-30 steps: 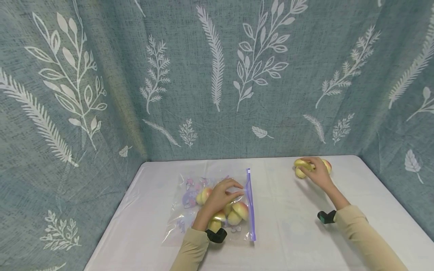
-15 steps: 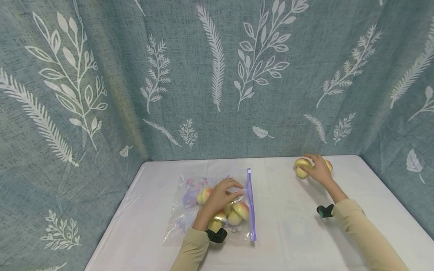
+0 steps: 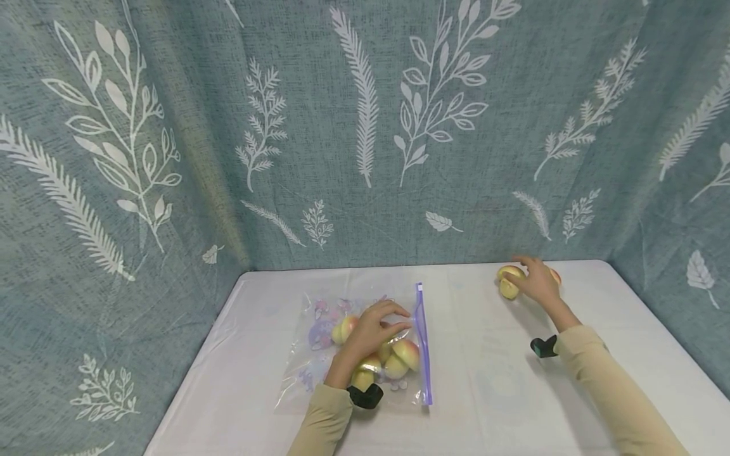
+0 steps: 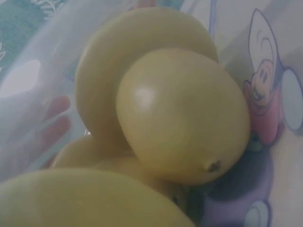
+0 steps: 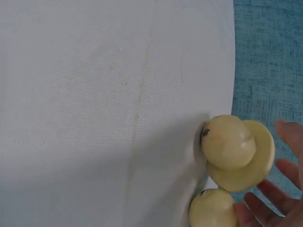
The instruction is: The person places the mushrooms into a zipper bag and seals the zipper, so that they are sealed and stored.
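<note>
Just left of the nearer right grip (image 3: 539,282), spread and empty, a glossy yellow mushroom-shaped piece (image 3: 507,291) lies with cap beyond stem; the relaxed left grip (image 3: 373,326) is at a clear plastic bag (image 3: 424,348).

At the left hand (image 3: 373,326), the bag (image 3: 308,377) is clear, glossy plastic; near the right hand (image 3: 538,284), the mushroom shapes (image 5: 228,142) look smooth, faintly shiny. Matt cloth (image 3: 479,405) covers the desk (image 3: 239,380); beyond both hands hangs a coarse-woven curtain (image 3: 325,139).

On the white cloth-covered table (image 3: 479,380), I see yellow-red mushroom-shaped pieces (image 3: 395,365) inside a clear rectangular plastic bag (image 3: 317,362), left of and nearer than two loose pieces (image 3: 509,289).
</note>
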Tool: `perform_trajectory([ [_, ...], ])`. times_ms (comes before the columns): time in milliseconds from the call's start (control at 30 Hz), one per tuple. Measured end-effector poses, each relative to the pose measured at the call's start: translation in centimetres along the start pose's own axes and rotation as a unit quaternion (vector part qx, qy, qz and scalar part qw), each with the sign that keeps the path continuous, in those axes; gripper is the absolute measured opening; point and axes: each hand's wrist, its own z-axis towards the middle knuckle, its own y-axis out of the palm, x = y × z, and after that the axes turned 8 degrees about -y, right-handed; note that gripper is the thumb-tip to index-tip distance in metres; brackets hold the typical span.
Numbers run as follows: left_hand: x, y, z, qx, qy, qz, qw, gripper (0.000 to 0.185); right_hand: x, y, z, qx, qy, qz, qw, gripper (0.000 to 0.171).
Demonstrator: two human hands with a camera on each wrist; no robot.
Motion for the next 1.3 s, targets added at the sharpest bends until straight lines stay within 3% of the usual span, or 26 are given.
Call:
perform_trajectory([
  [400,0.02,0.15,-0.08,0.001,0.002,-0.009,1.0000,0.017,0.32,0.21,0.66,-0.019,-0.003,-0.008,1.000,0.057],
  [700,0.17,0.14,-0.06,0.001,0.006,0.002,1.0000,0.019,0.20,0.22,0.62,-0.031,0.018,0.006,0.999,0.056],
  [1300,0.19,0.06,0.05,0.004,0.010,0.003,0.9999,0.020,0.20,0.37,0.95,-0.030,0.026,0.000,0.999,0.054],
])
